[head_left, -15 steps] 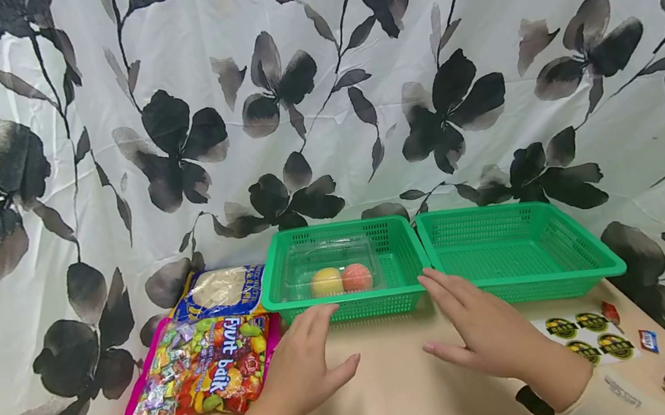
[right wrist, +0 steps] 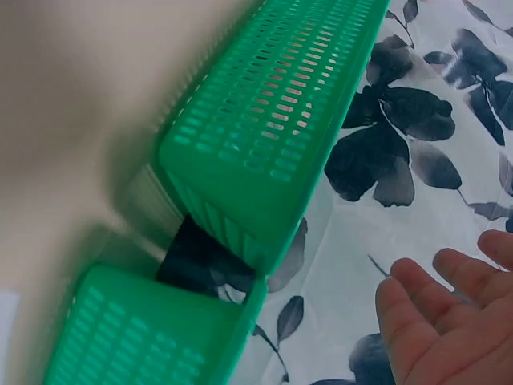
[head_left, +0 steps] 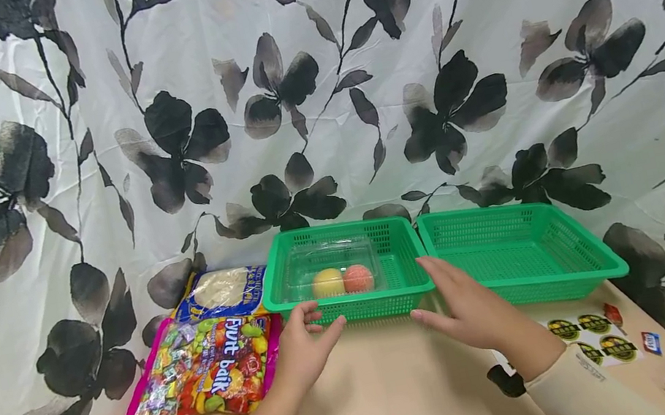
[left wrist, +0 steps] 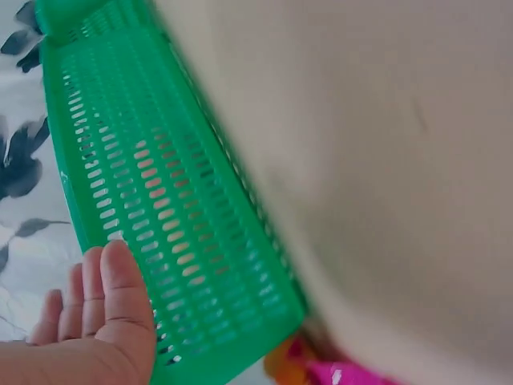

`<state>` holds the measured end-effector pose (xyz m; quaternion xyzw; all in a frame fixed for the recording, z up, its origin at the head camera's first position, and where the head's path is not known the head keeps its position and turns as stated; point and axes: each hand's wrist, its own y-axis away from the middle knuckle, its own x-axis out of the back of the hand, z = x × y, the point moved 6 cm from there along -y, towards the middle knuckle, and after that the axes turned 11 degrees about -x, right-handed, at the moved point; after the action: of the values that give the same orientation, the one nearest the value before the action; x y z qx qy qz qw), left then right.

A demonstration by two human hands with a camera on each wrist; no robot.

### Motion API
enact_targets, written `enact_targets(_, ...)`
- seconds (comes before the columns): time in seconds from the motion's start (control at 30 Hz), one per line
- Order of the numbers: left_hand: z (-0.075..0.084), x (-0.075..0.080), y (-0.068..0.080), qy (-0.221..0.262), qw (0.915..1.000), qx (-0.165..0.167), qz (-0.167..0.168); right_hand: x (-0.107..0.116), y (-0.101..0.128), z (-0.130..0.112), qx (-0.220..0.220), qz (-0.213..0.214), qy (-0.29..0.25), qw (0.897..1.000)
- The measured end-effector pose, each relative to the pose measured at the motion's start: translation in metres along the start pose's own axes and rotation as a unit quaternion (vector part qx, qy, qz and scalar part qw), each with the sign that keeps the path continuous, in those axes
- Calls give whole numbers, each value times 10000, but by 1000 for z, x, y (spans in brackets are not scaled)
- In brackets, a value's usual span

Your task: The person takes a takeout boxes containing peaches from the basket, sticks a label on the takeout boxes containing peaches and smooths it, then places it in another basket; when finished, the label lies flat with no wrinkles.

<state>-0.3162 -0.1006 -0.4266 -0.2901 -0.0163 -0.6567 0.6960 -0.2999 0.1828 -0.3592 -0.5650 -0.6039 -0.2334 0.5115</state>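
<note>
My left hand (head_left: 304, 350) is at the front left corner of a green perforated basket (head_left: 357, 308), fingers loosely bent and thumb apart. In the left wrist view its fingertips overlap the basket wall (left wrist: 184, 200). At the basket's front right corner is my right hand (head_left: 467, 310), fingers extended and thumb spread. The right wrist view shows its fingers (right wrist: 433, 297) beside the basket against the cloth. Neither hand grips anything. Inside the basket lies a clear plastic box (head_left: 331, 256), with a yellow ball (head_left: 327, 283) and a pinkish-red ball (head_left: 358, 278) showing through it.
A second green basket (head_left: 512, 242) stands close on the right. To the left are a colourful candy bag (head_left: 214, 369) and a blue bag (head_left: 223, 290). A sticker sheet (head_left: 618, 348) and small wrapped items (head_left: 651, 342) lie at right. Floral cloth (head_left: 318, 128) hangs behind.
Both hands have shifted slightly forward, toward the basket's front corners. The left fingers have bent more, and the right fingertips now reach higher along the basket's side. The baskets have stayed put.
</note>
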Motion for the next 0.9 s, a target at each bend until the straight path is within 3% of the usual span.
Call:
enact_targets(0.1,-10,-3,0,667,9962,553,61,-6,-6,4,-304,-180,-201,9992)
enact_targets(0.17,-14,-6,1,1207,9886,893,77,-10,-12,6,-453,-277,-320,9981)
enact_targets(0.3,-18,-12,2,2233,9628,1511,199,-14,-28,8,-656,-421,-624,9950)
enact_targets(0.47,-25,-15,-4,3119,9290,1898,611,-18,-52,12,-998,-724,-908,9882)
enact_targets(0.67,-41,-19,-11,3489,9073,2116,1016,-29,-80,12,-1144,-1195,-715,9836)
enact_targets(0.9,-48,-20,-19,3528,8974,2078,1646,-39,-110,19,-1638,-1704,-983,9667)
